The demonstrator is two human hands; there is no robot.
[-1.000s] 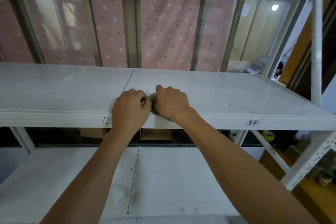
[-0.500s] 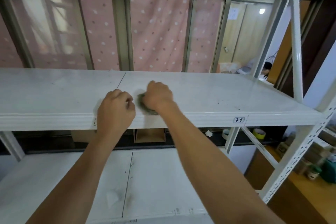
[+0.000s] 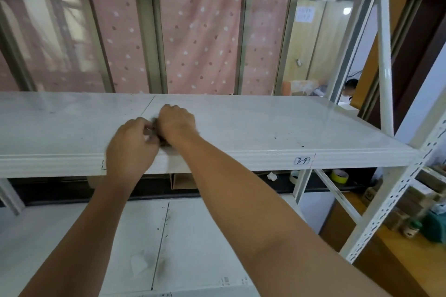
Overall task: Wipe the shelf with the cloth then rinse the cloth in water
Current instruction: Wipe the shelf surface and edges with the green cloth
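Both hands are working together near the front edge of the white shelf [image 3: 253, 128], just right of the seam between its two panels. The right hand [image 3: 177, 122] is lying knuckles-up with its fingers curled closed over a dark grey-green cloth [image 3: 161, 140], which is pressing against the shelf top; only small bits of the cloth are showing between and under the hands. The left hand [image 3: 131, 143] is sitting just left of it, touching the cloth, its fingers bent inward and pinching at the cloth's near-left edge, though motion blur is softening the fingertips.

On the shelf's front lip, to the right of the arms, a small label [image 3: 302, 160] is reading "3-4" in handwriting. A sheet of paper [image 3: 305, 14] is hanging on the far wall at the right, its writing too small to read. Below the shelf at the right, a yellow tape roll [image 3: 339, 176] is resting on a dark ledge.
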